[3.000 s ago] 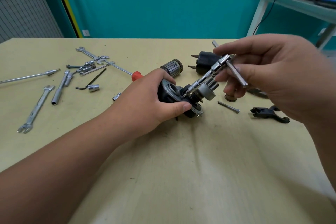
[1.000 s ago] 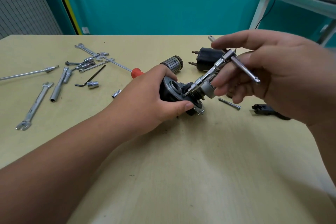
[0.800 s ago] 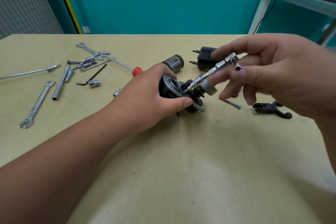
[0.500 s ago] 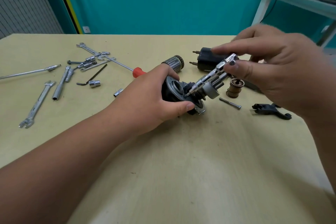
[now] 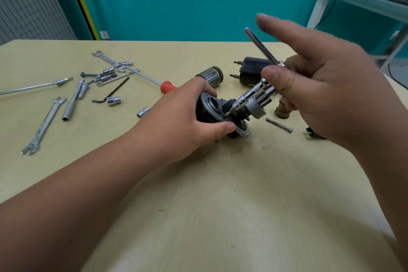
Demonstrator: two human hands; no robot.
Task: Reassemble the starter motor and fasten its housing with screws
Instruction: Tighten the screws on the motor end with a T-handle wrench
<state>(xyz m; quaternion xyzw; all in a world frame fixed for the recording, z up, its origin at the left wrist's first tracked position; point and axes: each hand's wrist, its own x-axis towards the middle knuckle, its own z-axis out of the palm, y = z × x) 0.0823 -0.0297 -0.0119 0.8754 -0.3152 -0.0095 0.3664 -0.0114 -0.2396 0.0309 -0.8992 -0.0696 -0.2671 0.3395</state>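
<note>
Since half a second ago our right hand [image 5: 331,99] has swung the T-handle driver [image 5: 249,95], so its smooth chrome crossbar now sticks up and leftward, with the index finger lifted straight. Thumb and curled fingers pinch the shaft. Its tip sits on the grey flange of the starter motor housing [image 5: 209,108], a dark round casting on the pale wooden table [image 5: 220,205], clasped firmly by our left hand [image 5: 176,121]. Our right hand covers most of a black part [image 5: 314,136]; a steel screw [image 5: 279,125] lies loose near the housing.
</note>
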